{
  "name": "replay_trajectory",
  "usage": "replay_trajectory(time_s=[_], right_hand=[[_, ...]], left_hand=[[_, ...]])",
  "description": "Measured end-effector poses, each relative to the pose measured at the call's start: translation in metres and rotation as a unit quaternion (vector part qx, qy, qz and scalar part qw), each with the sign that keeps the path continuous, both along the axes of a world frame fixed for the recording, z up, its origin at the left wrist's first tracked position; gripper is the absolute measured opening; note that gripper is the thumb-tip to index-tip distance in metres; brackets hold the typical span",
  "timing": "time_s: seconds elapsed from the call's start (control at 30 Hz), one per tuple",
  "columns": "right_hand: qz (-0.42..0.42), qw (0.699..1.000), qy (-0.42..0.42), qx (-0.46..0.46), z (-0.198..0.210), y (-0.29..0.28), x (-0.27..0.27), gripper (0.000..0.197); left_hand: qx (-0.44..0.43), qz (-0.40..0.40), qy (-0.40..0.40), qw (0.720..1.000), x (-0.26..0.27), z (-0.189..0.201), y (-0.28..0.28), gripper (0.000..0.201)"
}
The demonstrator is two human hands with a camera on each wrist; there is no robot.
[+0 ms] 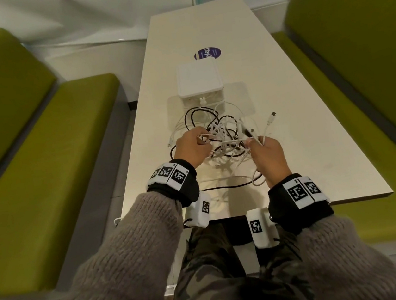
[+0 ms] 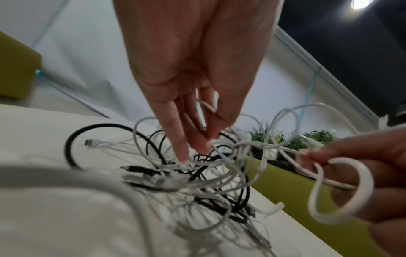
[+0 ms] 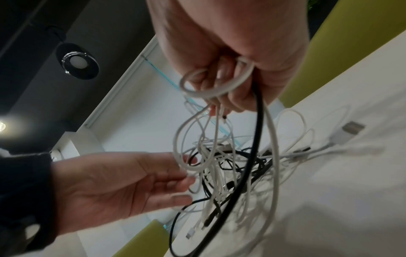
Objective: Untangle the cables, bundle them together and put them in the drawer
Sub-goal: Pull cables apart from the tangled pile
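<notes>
A tangle of white and black cables (image 1: 220,136) lies mid-table, just in front of a small white drawer box (image 1: 199,84) whose drawer front is shut. My left hand (image 1: 202,139) is at the tangle's left side and pinches a thin white strand (image 2: 211,107) between thumb and fingers, the other fingers pointing down. My right hand (image 1: 254,142) is at the tangle's right side, raised a little. It grips looped white cable (image 3: 211,92) together with a black cable (image 3: 257,132). A white USB plug (image 1: 273,114) sticks up to the right of the tangle.
The narrow cream table (image 1: 315,134) has green benches (image 1: 42,157) on both sides. A purple round sticker (image 1: 207,53) lies beyond the box. Loose black and white cable (image 1: 224,186) trails near the table's front edge, between my wrists.
</notes>
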State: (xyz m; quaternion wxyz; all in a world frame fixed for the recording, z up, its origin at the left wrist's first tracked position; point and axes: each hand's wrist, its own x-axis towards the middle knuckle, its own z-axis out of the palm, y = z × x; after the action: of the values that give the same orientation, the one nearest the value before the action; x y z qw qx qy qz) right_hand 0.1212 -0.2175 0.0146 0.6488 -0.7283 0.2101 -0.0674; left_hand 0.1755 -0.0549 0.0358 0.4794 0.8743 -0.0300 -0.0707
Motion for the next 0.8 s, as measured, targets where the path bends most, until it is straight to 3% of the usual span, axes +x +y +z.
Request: replay_trajectory(time_s=[0.1,0.2,0.3,0.37,0.47,0.7,0.8], right_hand=[[-0.024,1.0,-0.005,-0.004,-0.001,-0.012,0.0,0.023],[0.006,1.0,-0.015,-0.018,-0.001,-0.011,-0.003,0.028],[0.031,0.999,-0.028,-0.021,0.0,-0.003,-0.005,0.029],[0.043,0.998,-0.038,-0.01,0.003,0.0,-0.005,0.022],[0.062,0.997,-0.052,-0.001,0.006,0.004,-0.006,0.018],[0.099,0.993,-0.064,0.03,0.011,0.007,-0.012,0.014],[0.074,0.994,-0.076,0.015,0.008,0.005,-0.01,0.009]], left_hand=[[0.019,0.028,-0.004,0.999,-0.001,-0.002,0.011,0.038],[0.04,0.054,-0.045,0.997,-0.004,-0.003,0.014,0.042],[0.121,0.015,-0.164,0.979,-0.012,0.003,0.001,0.027],[0.151,-0.055,-0.215,0.963,-0.015,0.005,-0.008,0.017],[0.153,-0.12,-0.215,0.957,-0.016,0.001,-0.015,0.013],[0.2,-0.12,-0.252,0.939,-0.015,0.003,-0.02,0.005],[0.162,-0.103,-0.233,0.953,-0.014,0.003,-0.016,0.007]])
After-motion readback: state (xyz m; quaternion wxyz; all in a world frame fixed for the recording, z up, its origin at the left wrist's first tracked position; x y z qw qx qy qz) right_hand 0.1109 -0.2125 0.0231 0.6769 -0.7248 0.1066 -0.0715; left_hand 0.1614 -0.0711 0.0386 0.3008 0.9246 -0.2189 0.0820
